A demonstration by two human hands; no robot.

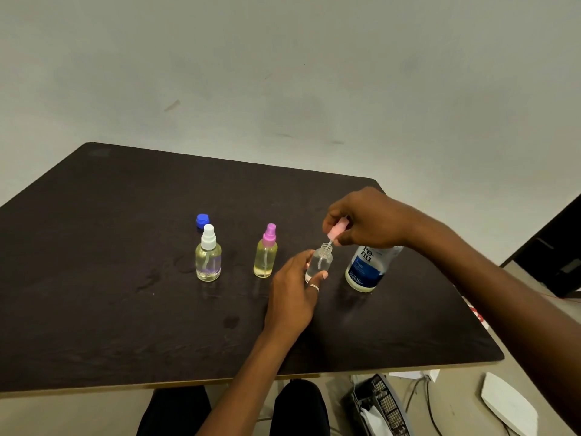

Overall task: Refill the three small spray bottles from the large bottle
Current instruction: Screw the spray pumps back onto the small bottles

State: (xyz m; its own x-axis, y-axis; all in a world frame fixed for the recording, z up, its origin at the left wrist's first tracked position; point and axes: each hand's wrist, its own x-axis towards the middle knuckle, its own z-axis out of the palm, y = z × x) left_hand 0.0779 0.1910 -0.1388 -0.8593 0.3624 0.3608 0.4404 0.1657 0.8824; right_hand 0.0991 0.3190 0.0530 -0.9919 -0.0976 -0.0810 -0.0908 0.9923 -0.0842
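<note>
While the clear small bottle (319,262) stands upright on the dark table (125,247), right of the middle, the left hand (295,291) grips it from the left, with the thumb across the front of the glass and the fingers curled round behind its shoulder. A ring (314,287) sits on what looks like the thumb. The bottle's neck is open. Just above it and a little to the right, the right hand (364,218) pinches the pink spray top (336,231), held tilted, and its thin tube reaches down into the neck.

The large bottle (366,267), white with a blue label, stands just to the right of the clear one; its top is hidden behind the right wrist. To the left of the left hand, near its knuckles, the purple-topped bottle (265,258) stands upright with yellowish liquid inside. Farther left stands the white-topped bottle (208,258), also yellowish, and a blue cap (202,220) lies on the table just behind it.
</note>
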